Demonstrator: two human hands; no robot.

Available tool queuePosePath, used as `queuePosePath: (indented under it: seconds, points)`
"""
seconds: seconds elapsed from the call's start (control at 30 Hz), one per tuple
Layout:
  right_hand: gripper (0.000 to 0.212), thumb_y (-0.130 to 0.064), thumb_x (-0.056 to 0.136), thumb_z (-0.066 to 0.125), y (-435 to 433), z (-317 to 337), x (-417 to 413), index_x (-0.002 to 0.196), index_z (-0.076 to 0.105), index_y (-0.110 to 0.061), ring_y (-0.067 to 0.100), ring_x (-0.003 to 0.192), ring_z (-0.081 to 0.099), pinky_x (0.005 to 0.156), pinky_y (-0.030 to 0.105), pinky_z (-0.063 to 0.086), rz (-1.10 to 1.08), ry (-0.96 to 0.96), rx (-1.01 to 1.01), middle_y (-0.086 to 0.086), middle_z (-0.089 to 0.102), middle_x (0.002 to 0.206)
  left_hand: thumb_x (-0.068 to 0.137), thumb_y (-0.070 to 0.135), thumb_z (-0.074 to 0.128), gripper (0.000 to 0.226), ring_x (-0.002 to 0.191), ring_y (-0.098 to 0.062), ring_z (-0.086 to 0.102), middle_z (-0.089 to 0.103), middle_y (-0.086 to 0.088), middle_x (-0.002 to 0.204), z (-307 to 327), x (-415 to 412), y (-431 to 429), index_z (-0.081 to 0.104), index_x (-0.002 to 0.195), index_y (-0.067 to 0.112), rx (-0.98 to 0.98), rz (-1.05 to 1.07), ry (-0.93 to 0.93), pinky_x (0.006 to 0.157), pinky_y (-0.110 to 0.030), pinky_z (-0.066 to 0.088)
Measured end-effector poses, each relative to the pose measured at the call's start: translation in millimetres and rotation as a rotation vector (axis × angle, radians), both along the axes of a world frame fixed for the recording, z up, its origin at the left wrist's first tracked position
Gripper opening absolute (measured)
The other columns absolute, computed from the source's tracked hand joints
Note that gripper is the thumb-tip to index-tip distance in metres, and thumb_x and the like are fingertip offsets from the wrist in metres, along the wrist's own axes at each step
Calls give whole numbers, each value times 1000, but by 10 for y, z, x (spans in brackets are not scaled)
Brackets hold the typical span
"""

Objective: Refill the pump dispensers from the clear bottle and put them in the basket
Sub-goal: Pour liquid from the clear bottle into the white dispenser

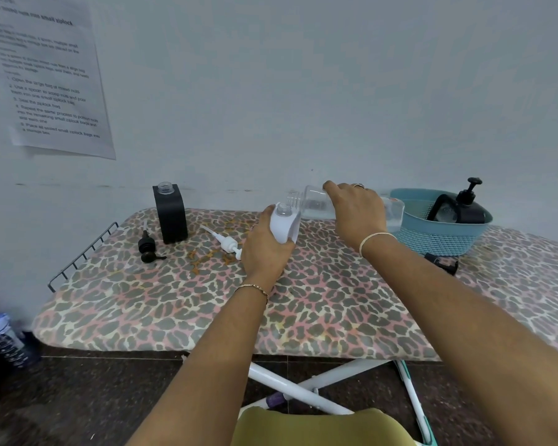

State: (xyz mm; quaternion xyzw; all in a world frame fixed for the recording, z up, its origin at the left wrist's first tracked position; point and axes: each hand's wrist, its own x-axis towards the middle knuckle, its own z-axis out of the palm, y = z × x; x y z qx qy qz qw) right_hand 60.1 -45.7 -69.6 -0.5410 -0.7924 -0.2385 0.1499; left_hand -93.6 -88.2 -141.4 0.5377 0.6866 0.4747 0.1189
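One black dispenser point(461, 204) already sits in the basket point(438, 239). Left hand point(264, 249) grips the white dispenser point(284, 225), cap off; right hand point(355, 210) holds the clear bottle point(316, 204) tipped over its mouth. Black square dispenser point(171, 214) stands open, likely unfilled; both pumps point(224, 241) lie loose on the board.

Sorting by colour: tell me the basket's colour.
The basket is light blue, seen in the head view.

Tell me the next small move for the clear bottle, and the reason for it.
Probably tip the clear bottle a little further so liquid runs into the white dispenser. The right hand holds it nearly level, mouth just above the dispenser's open neck, which the left hand steadies. Its white pump lies on the ironing board, so refilling looks unfinished.
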Motion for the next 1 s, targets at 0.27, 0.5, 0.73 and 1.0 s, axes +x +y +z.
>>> queuePosePath:
  seconds: [0.27, 0.5, 0.73, 1.0]
  points:
    - [51, 4, 73, 64, 25, 51, -4, 115, 45, -17, 27, 82, 59, 62, 32, 35, -2, -49, 11, 5, 62, 91, 80, 32, 69, 69, 106, -26, 60, 62, -2, 123, -1, 5, -12, 38, 141, 30, 6, -5, -7, 81, -39, 54]
    - [50, 4, 74, 63, 24, 70, 1, 116, 46, -16, 27, 82, 58, 64, 32, 33, 10, -65, 24, 6, 62, 91, 80, 33, 69, 69, 108, -26, 60, 61, -2, 125, -2, 6, -11, 38, 142, 29, 11, -6, -16, 83, -38, 53]
    - [48, 5, 74, 62, 39, 80, 2, 115, 47, -16, 27, 81, 58, 64, 32, 34, 19, -75, 33, 6, 62, 90, 79, 33, 69, 70, 109, -26, 59, 60, -1, 126, -12, 2, -2, 37, 142, 30, 2, -8, -9, 85, -41, 53]
    - [47, 4, 74, 65, 41, 91, -3, 113, 47, -16, 26, 79, 58, 65, 32, 36, 21, -94, 38, 5, 62, 90, 79, 34, 69, 70, 107, -25, 60, 61, 0, 124, -10, 9, -2, 38, 142, 31, -4, 5, -9, 84, -42, 53]
